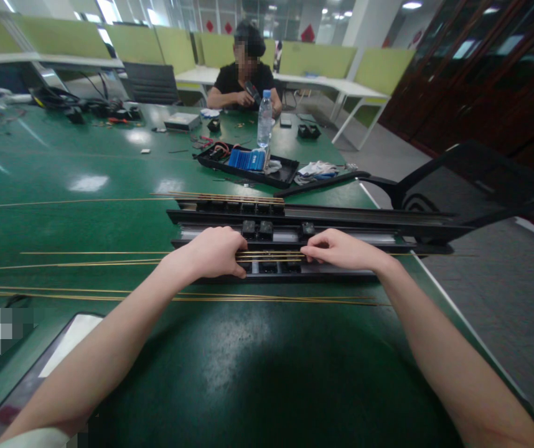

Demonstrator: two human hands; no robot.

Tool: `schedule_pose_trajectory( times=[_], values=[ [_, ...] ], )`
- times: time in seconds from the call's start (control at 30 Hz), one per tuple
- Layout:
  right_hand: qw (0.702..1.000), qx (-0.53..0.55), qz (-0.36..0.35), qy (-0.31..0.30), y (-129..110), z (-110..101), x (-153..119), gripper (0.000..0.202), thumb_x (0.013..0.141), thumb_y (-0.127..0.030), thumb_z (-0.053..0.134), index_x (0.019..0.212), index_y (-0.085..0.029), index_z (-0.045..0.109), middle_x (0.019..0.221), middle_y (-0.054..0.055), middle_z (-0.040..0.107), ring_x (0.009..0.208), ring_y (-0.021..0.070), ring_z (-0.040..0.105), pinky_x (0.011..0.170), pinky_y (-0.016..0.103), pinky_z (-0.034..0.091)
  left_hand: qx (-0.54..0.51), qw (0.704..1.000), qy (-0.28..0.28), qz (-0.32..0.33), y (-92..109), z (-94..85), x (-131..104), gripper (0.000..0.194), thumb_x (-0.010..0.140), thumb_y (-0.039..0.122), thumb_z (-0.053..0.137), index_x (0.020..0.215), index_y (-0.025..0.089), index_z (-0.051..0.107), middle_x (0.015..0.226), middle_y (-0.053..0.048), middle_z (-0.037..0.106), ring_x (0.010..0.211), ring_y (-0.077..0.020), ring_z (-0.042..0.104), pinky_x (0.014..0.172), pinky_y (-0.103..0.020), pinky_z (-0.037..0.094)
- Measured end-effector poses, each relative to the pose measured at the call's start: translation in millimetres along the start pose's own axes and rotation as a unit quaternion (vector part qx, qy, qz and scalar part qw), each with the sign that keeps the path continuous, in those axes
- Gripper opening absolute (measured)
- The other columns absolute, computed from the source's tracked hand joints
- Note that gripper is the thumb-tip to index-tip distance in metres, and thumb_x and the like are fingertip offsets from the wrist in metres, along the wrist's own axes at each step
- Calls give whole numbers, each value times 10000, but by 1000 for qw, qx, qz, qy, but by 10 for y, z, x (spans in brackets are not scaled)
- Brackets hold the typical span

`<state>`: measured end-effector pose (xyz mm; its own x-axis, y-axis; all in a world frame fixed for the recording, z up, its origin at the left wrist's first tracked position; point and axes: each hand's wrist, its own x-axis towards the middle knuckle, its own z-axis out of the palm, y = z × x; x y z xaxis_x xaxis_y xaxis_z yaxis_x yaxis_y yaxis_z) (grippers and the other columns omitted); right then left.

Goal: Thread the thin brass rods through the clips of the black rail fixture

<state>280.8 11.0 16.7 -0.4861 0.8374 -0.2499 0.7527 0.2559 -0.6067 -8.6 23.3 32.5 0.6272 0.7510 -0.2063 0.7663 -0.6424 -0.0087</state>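
Note:
Several thin brass-coloured rods [271, 255] run left to right over the nearest black rail [332, 275], which has black blocks in its channel. My left hand [218, 252] is on the left part of this rail, its fingers bent round the rods and the rail's edge. Farther right, my right hand [330, 249] pinches the rods between thumb and fingers. Behind the hands lie more black rails, the middle one with black blocks [264, 230] in it. Other rods [295, 298] lie on the green table in front of the nearest rail.
A black tray [285, 174] with blue items, a water bottle [264, 121] and gloves [318, 171] are beyond the rails. Across the table [257, 361] a person [243, 74] sits holding a tool. Cables lie back left; a black chair [477, 180] stands at the right.

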Motion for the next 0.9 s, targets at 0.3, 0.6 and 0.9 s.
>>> schedule_pose_trajectory(
  times=[0.3, 0.6, 0.9],
  values=[
    [1000, -9, 8, -24, 49, -74, -23, 553, 863, -641, 452, 761, -156, 697, 665, 14, 611, 609, 136, 472, 583, 269, 321, -2, 1000, 2, -1, -6, -3, -7, 416, 677, 568, 662, 918, 233, 713, 892, -56, 736, 828, -242, 669, 650, -305, 454],
    [999, -15, 24, -39, 101, -145, -58, 581, 845, -676, 452, 781, -159, 709, 652, 8, 582, 614, 137, 477, 592, 270, 334, 0, 1000, -1, -3, -9, 3, -13, 455, 682, 571, 660, 983, 234, 713, 930, -63, 738, 868, -263, 670, 689, -326, 473],
    [997, -10, 45, -60, 165, -221, -110, 554, 831, -672, 483, 768, -173, 714, 651, 11, 569, 614, 137, 488, 590, 260, 354, 1, 1000, 3, -1, -19, 17, -7, 453, 675, 573, 665, 983, 244, 715, 932, -57, 741, 856, -257, 671, 678, -322, 470]
  ],
)
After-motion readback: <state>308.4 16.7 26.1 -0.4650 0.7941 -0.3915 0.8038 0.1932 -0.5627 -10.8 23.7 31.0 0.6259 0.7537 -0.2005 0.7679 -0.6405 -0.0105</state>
